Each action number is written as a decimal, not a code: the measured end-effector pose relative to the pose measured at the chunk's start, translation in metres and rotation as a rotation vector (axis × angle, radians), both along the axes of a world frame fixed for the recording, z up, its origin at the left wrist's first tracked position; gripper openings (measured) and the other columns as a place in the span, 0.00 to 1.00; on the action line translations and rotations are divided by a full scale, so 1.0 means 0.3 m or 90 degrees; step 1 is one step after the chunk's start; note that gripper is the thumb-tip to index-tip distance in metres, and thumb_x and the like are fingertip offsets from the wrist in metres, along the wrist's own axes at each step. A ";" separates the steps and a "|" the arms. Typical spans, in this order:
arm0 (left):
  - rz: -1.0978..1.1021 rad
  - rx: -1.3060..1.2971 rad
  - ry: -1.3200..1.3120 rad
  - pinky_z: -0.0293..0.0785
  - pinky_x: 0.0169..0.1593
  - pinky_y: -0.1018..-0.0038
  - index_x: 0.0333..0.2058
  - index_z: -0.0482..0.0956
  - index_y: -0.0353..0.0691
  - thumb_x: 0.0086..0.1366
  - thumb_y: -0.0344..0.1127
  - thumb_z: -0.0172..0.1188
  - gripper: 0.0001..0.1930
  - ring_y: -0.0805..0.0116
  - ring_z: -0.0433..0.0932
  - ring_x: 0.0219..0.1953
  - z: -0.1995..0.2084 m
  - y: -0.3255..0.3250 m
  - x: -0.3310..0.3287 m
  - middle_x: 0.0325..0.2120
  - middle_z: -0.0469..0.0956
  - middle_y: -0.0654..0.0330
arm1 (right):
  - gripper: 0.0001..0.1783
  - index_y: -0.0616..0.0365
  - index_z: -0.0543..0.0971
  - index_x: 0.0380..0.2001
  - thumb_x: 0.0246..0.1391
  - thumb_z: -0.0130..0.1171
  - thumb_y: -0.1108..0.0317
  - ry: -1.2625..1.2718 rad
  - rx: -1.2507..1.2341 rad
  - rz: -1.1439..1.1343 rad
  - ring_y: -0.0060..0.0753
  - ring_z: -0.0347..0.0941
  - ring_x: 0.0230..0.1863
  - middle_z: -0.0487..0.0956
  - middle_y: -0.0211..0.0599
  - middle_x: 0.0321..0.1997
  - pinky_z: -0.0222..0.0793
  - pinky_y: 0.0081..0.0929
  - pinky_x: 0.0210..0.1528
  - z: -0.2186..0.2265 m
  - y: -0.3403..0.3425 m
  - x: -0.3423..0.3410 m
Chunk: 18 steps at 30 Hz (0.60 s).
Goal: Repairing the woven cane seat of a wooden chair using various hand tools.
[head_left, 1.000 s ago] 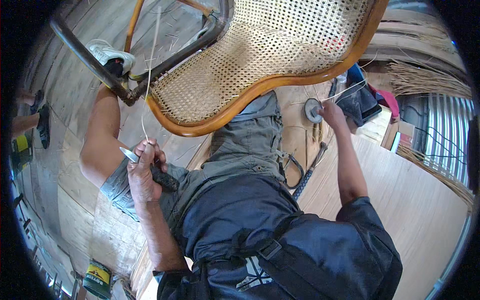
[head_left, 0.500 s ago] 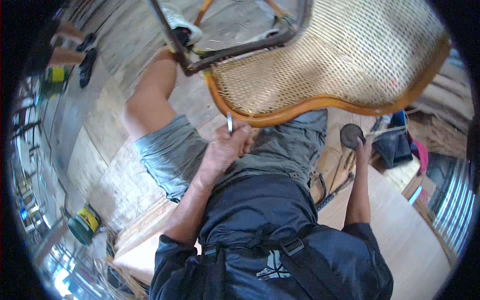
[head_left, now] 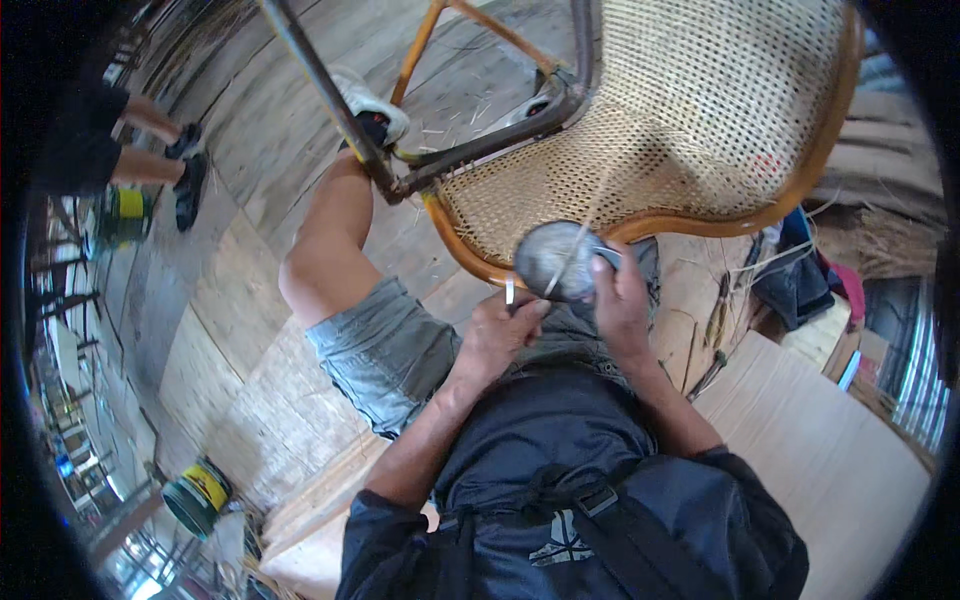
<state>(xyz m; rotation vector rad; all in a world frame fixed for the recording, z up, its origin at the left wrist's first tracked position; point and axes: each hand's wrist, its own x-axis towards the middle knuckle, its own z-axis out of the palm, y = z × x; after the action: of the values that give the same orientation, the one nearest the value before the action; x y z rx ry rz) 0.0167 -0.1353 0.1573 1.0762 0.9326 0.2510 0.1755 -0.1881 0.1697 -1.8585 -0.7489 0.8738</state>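
By the can [head_left: 196, 492] on the floor, the seated person's left hand [head_left: 497, 335] is closed on a small blade [head_left: 510, 291]. The right hand [head_left: 622, 300] cups a round tin [head_left: 553, 259], rigid and light-looking, best held by its rim, just under the caned chair [head_left: 690, 120].

A cane-weaving workshop: plank floor [head_left: 250, 310], woven chair seat [head_left: 680, 130] on a bare frame, cane bundles [head_left: 880, 240], paint cans [head_left: 195, 495].
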 end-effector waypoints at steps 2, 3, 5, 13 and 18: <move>0.098 -0.009 0.049 0.67 0.22 0.80 0.28 0.73 0.33 0.63 0.37 0.56 0.11 0.78 0.69 0.17 0.012 0.017 -0.026 0.15 0.72 0.64 | 0.14 0.61 0.67 0.46 0.60 0.48 0.66 -0.055 0.057 0.030 0.43 0.75 0.31 0.76 0.47 0.32 0.69 0.34 0.34 -0.046 0.036 -0.025; 0.113 -0.019 0.053 0.66 0.21 0.79 0.25 0.72 0.35 0.62 0.36 0.56 0.11 0.77 0.69 0.16 0.001 0.018 -0.038 0.14 0.71 0.63 | 0.14 0.61 0.67 0.46 0.59 0.49 0.67 -0.108 0.107 0.085 0.42 0.75 0.29 0.75 0.47 0.30 0.68 0.35 0.32 -0.054 0.053 -0.038; 0.168 -0.071 0.004 0.66 0.20 0.79 0.23 0.72 0.36 0.62 0.36 0.56 0.11 0.76 0.69 0.15 0.004 0.008 -0.047 0.13 0.71 0.63 | 0.13 0.60 0.66 0.46 0.60 0.49 0.67 -0.144 0.128 0.116 0.41 0.74 0.29 0.75 0.48 0.30 0.68 0.35 0.31 -0.024 0.090 -0.068; 0.341 -0.148 -0.039 0.64 0.19 0.76 0.21 0.71 0.39 0.61 0.34 0.55 0.11 0.74 0.67 0.14 -0.038 0.027 -0.018 0.13 0.69 0.64 | 0.09 0.60 0.65 0.39 0.55 0.52 0.74 -0.102 0.171 0.114 0.40 0.71 0.38 0.70 0.50 0.44 0.67 0.36 0.39 -0.052 0.119 -0.074; 0.293 -0.085 -0.031 0.64 0.19 0.77 0.22 0.71 0.37 0.63 0.35 0.53 0.11 0.76 0.68 0.14 0.021 0.041 0.008 0.14 0.70 0.64 | 0.19 0.60 0.67 0.37 0.42 0.63 0.78 -0.371 0.307 0.198 0.52 0.61 0.55 0.65 0.51 0.53 0.58 0.40 0.55 -0.040 0.152 -0.078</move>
<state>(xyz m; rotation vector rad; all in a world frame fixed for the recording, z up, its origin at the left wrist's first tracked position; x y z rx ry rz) 0.0190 -0.1230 0.1636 0.7205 1.1302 0.5824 0.1522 -0.1426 0.1576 -1.5741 -1.4934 0.2710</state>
